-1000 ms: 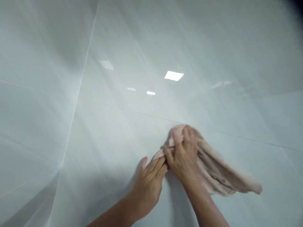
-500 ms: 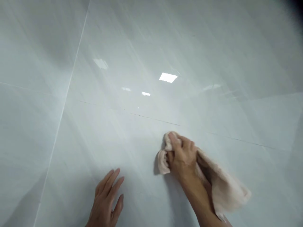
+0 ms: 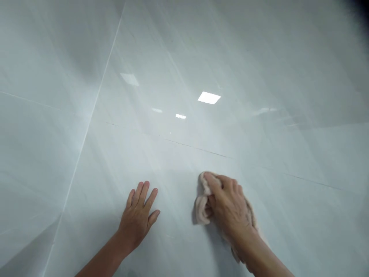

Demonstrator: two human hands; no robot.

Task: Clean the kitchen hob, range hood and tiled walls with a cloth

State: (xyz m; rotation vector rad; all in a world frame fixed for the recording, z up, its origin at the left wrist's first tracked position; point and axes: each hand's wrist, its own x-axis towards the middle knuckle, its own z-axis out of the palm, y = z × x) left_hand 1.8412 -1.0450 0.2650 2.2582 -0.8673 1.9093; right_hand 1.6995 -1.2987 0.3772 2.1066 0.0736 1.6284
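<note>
A pale beige cloth (image 3: 203,209) is bunched under my right hand (image 3: 229,202), which grips it against the glossy tiled surface (image 3: 173,161). Folds of the cloth stick out past my thumb side, and its loose end is mostly hidden beneath my wrist and forearm. To the left, my left hand (image 3: 140,213) lies with its fingers spread on the tile, holding nothing. A gap of bare tile separates the two hands.
A light joint line (image 3: 95,104) runs down the left side of the tiles. A thin dark seam (image 3: 198,149) crosses beyond my hands. Bright lamp reflections (image 3: 209,97) show on the shiny surface.
My left hand has moved up and slightly right, its fingers spreading. My right hand and the cloth are a little lower and further right, and the trailing cloth has swung in under the forearm.
</note>
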